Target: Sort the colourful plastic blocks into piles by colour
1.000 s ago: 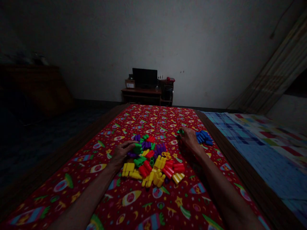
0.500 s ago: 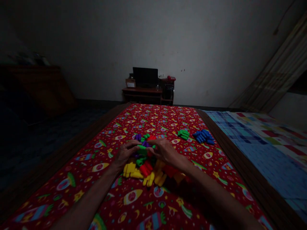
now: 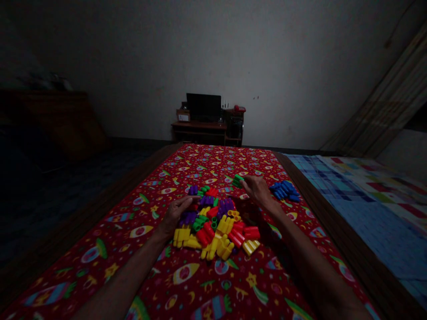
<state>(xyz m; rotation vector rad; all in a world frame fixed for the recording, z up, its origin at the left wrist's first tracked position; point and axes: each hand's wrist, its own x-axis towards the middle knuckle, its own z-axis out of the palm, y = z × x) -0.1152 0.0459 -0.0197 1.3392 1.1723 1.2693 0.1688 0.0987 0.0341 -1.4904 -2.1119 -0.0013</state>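
A mixed pile of plastic toy building blocks, among them a yellow block (image 3: 225,226), a red block (image 3: 251,232) and a purple block (image 3: 207,201), lies on the red patterned cloth (image 3: 187,293). My left hand (image 3: 175,214) rests against the pile's left edge, its index finger stretched over the blocks and nothing seen in its grasp. Beyond the pile on the right, my right hand (image 3: 258,190) is closed on a green block (image 3: 238,180), which sticks out left of the fingertips. The small green group seen there before is hidden behind this hand.
A group of blue blocks (image 3: 284,190) sits to the right of my right hand. At the far wall stands a desk (image 3: 199,127) with a monitor (image 3: 203,106). A bed with a blue checked cover (image 3: 336,209) is on the right.
My right hand has moved from the pile up and to the right, carrying a green block to where the green group lay. My left hand has stayed almost still beside the pile.
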